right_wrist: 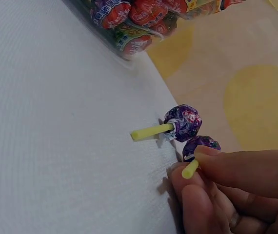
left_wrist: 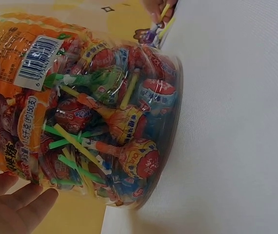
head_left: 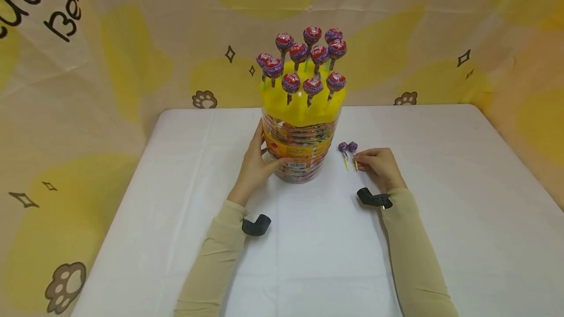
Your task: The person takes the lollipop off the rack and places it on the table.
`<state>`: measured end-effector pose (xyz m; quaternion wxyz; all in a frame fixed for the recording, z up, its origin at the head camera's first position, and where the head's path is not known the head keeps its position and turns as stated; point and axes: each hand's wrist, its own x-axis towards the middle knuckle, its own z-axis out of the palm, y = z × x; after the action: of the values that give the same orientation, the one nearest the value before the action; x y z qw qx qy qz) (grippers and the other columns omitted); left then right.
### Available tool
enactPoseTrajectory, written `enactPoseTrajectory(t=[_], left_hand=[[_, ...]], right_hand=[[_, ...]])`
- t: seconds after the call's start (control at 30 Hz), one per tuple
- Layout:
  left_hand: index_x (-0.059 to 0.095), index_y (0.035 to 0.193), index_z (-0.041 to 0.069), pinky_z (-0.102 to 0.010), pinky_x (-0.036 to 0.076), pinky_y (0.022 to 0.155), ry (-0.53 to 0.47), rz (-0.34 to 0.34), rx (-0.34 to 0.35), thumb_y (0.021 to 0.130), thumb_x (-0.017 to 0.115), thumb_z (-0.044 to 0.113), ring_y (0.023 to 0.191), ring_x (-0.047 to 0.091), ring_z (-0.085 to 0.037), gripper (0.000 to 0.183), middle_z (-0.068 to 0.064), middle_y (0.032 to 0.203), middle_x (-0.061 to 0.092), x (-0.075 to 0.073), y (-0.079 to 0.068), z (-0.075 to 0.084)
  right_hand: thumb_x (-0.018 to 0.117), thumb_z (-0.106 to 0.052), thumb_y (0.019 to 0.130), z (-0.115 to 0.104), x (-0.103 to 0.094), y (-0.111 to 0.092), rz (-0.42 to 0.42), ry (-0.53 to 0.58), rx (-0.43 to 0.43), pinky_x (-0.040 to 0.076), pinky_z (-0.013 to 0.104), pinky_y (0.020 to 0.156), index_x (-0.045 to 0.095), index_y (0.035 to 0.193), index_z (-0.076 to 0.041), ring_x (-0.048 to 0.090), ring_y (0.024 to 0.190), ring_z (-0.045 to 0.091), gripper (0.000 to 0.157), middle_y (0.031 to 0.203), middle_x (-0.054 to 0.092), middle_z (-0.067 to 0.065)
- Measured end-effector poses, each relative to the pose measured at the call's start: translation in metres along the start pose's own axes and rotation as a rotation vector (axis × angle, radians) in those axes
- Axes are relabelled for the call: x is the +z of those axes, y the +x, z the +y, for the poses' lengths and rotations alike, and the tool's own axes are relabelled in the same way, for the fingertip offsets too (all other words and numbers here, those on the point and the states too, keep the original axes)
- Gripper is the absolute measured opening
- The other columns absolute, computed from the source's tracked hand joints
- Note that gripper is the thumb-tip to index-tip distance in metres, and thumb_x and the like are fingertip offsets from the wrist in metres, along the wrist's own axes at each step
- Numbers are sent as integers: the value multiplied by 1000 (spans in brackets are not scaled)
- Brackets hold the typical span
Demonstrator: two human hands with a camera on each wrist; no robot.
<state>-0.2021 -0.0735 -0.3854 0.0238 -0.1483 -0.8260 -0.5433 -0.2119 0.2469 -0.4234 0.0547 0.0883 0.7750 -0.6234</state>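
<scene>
A clear plastic lollipop jar (head_left: 300,158) with a yellow lid (head_left: 304,111) stands upright on the table, its orange label and barcode facing me. My left hand (head_left: 260,160) grips its left side, the thumb across the front; in the left wrist view the fingers (left_wrist: 29,202) wrap the far side. Several purple-and-red lollipops (head_left: 291,83) stand upright in the lid. Right of the jar, my right hand (head_left: 380,164) pinches the yellow stick of a purple-wrapped lollipop (right_wrist: 201,142) between thumb and fingers. Beside it, a second purple lollipop (right_wrist: 184,122) lies on the table.
A white cloth covers the table (head_left: 317,258). Close behind it hangs a cream-and-yellow printed backdrop (head_left: 176,38), which also runs along both sides. Wrapped lollipops (left_wrist: 139,158) fill the jar. Each wrist carries a black camera mount (head_left: 256,225).
</scene>
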Motion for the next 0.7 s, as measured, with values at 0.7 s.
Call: enactPoseTrajectory(t=[0.7], left_hand=[[3,153,17,-43,34,107,-2,-5,4,81,76,22,138,27,-27,103,-4,156,16,0,1,2]], right_hand=[[66,-3,86,-1,3,2,38,-166,20,53,16,58,61,106,20,60,57,2,30,70,66,1]])
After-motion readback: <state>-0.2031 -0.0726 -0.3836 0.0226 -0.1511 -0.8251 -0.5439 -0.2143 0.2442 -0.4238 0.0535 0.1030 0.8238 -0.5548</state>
